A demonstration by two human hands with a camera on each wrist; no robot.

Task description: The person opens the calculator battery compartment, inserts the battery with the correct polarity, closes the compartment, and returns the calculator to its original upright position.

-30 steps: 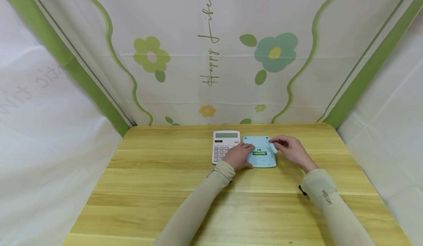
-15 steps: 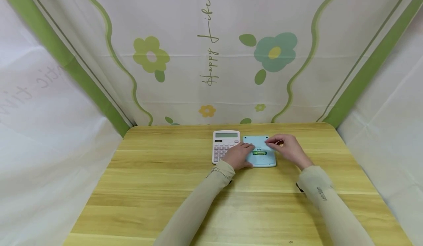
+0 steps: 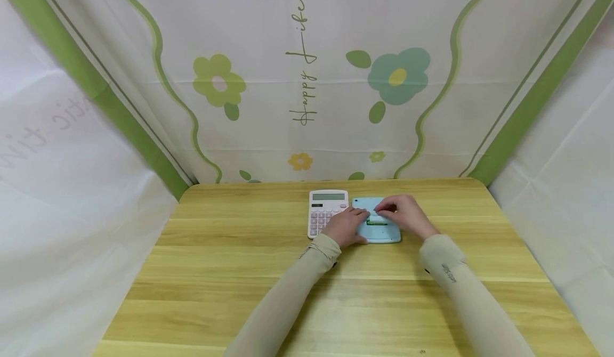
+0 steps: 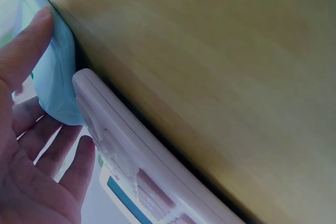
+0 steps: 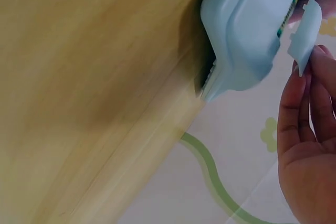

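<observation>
A light-blue calculator (image 3: 384,234) lies face down on the table, its battery compartment uncovered. A green battery (image 3: 376,223) sits in that compartment, partly hidden. My left hand (image 3: 344,227) rests on the calculator's left side, its thumb along the near edge and its fingers extended over the back, as the left wrist view shows. Between thumb and fingertips, my right hand (image 3: 408,214) pinches a small light-blue battery cover (image 5: 308,35). In the right wrist view the cover is tilted above the compartment, apart from the calculator's back.
A pale pink calculator (image 3: 328,202) lies face up just left of the blue one, partly under my left hand. The wooden table (image 3: 230,272) ends at a white curtain (image 3: 268,133) with printed flowers behind it.
My right hand has moved left with the battery cover, from beyond the blue calculator's right edge to over the battery compartment. The left hand and both calculators have stayed put.
</observation>
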